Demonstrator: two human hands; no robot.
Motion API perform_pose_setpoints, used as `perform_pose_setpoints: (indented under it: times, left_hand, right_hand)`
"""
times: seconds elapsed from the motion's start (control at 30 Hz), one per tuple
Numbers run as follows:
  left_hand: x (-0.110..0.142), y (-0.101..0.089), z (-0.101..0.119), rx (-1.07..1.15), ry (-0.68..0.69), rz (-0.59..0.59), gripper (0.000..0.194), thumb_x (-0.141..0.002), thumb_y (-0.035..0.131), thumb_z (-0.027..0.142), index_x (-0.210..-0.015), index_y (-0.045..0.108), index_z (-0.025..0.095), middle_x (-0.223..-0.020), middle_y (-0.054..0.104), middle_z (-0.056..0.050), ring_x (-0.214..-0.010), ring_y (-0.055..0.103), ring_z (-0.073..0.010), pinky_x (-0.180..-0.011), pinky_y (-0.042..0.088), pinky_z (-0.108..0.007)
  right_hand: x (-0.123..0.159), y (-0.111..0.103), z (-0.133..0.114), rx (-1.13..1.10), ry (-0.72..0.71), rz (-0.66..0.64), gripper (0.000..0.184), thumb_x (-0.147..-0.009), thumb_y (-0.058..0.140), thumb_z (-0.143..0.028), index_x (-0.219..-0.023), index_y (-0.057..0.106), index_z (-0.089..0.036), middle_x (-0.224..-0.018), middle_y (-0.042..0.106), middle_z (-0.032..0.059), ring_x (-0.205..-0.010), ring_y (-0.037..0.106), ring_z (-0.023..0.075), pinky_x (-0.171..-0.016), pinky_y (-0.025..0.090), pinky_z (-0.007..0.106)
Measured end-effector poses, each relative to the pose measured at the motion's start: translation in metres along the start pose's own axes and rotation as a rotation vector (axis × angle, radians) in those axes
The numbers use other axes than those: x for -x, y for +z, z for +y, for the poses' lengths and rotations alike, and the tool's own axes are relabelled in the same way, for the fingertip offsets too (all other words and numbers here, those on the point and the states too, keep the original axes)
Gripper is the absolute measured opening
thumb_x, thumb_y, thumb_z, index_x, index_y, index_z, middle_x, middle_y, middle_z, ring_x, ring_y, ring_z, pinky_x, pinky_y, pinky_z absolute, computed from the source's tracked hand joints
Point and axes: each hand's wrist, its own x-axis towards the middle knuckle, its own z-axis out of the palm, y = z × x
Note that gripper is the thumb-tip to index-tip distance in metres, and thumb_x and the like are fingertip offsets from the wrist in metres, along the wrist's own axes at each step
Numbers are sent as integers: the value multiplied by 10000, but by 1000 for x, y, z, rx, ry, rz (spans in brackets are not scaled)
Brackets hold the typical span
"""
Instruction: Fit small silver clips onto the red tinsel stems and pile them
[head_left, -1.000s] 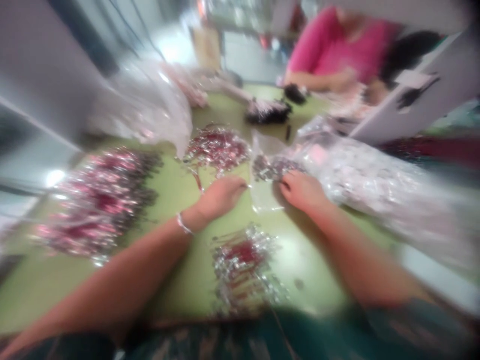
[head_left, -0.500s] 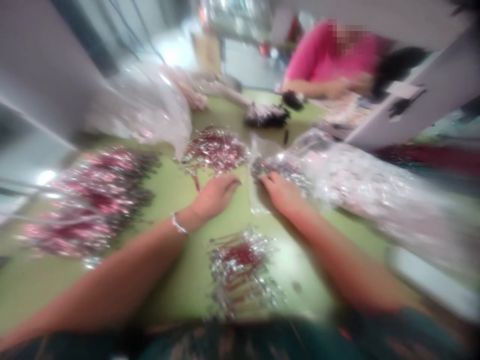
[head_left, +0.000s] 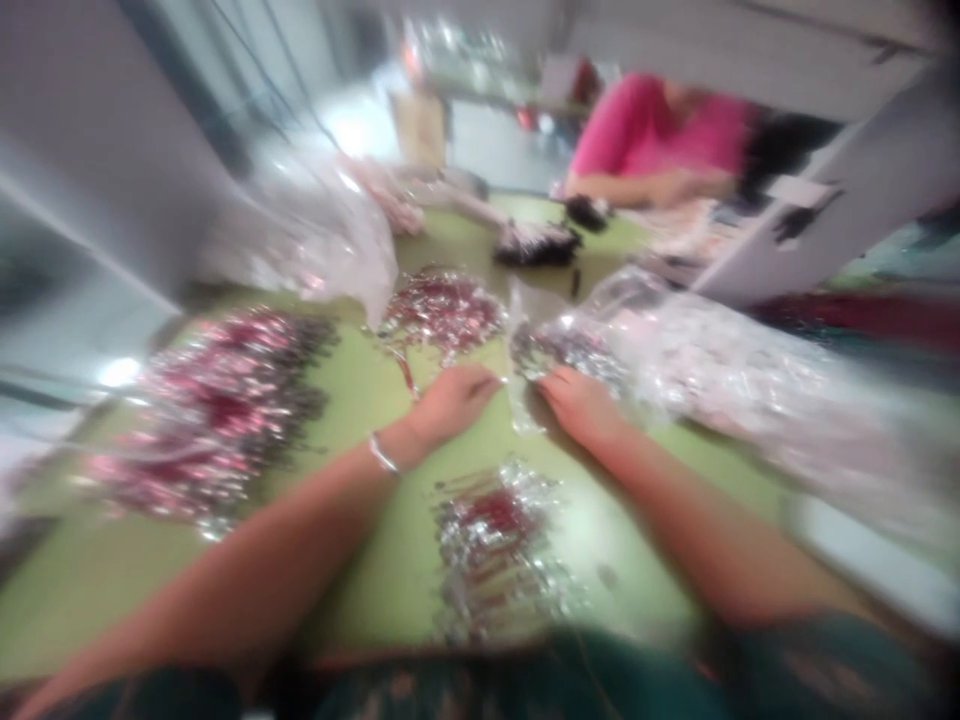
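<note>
My left hand (head_left: 456,402) is over the middle of the table, its fingers drawn together at the tips. Whatever they pinch is too blurred to tell. It is just below a pile of small red and silver pieces (head_left: 442,312). My right hand (head_left: 583,405) is over the near edge of a clear plastic bag (head_left: 525,412), its fingers bent and closed. Inside the bag's mouth are small silver pieces (head_left: 581,350). Between my forearms lies a spread of red and silver pieces (head_left: 499,530) with thin stems, close to my body.
A big heap of pink and silver pieces (head_left: 225,400) covers the left of the green table (head_left: 360,590). Clear bags stand at the back left (head_left: 315,230) and right (head_left: 735,370). A dark-tipped bundle (head_left: 536,243) lies farther back. A person in pink (head_left: 637,140) sits opposite.
The whole view has shifted slightly, so the table and heaps appear a little lower and farther right. Both hands keep nearly the same place over the table.
</note>
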Motion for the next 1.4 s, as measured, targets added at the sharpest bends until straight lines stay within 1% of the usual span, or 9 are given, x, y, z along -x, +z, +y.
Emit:
perform_pose_setpoints:
  times: [0.17,0.37,0.43,0.57,0.67,1.03,1.23,1.3,1.4]
  left_hand:
    - [0,4,1,59,-41,-25,267,-954,488,321,-971,712,177,-960,726,-61,-881,649,-187,-833,520,-349]
    - [-1,7,10,221,-106,-74,247,-932,536,356,-1013,723,216,-940,743,-34,-826,658,-163,-775,524,-328]
    - [-1,6,13,287,-126,-98,258,-932,537,381,-998,725,217,-915,743,-28,-788,653,-150,-736,521,-312]
    - [-2,5,14,367,-156,-111,256,-915,567,401,-964,732,213,-886,744,-26,-751,644,-138,-699,518,-294]
    - [-1,5,13,407,-166,-113,261,-910,573,408,-932,737,206,-846,738,-26,-711,630,-129,-665,513,-284]
    - [0,1,19,365,-185,-191,368,-940,500,434,-735,678,186,-671,670,-1,-602,574,-99,-602,483,-249]
    - [0,1,17,338,-143,-201,338,-950,487,401,-789,703,197,-675,672,0,-613,591,-104,-603,487,-250]
    - [2,2,15,267,-104,-184,341,-957,481,402,-810,710,197,-667,668,-3,-608,592,-110,-600,486,-256]
    - [5,4,12,74,22,-149,294,-970,471,354,-950,730,215,-798,719,-26,-710,639,-141,-684,502,-290]
  right_hand:
    - [1,-1,8,-92,35,170,345,-992,365,-241,-1100,689,-198,-982,727,90,-879,640,200,-797,462,334]
    - [8,-15,-8,-290,69,282,288,-950,466,-359,-815,677,-217,-788,698,64,-776,623,191,-713,450,327]
    - [7,-20,-17,-498,148,262,218,-916,508,-327,-785,650,-226,-731,681,30,-702,612,162,-678,457,311]
    - [3,-25,-32,-1004,370,130,104,-858,553,-302,-812,613,-231,-672,660,-17,-524,563,116,-544,466,286]
    - [1,-22,-37,-1202,410,92,75,-840,569,-284,-841,609,-221,-675,663,-15,-506,567,110,-524,481,286]
    - [3,-16,-34,-1352,416,57,124,-862,581,-329,-816,592,-214,-702,687,-11,-528,585,92,-555,507,268]
    - [2,-19,-36,-1227,374,51,118,-865,559,-285,-773,590,-219,-640,660,-25,-513,585,95,-559,501,272]
    - [2,-25,-37,-1158,367,16,139,-860,550,-250,-727,578,-224,-596,640,-30,-482,566,91,-550,491,273]
    - [3,-33,-38,-1118,357,-57,171,-848,545,-219,-677,561,-228,-541,615,-34,-443,546,89,-513,469,267]
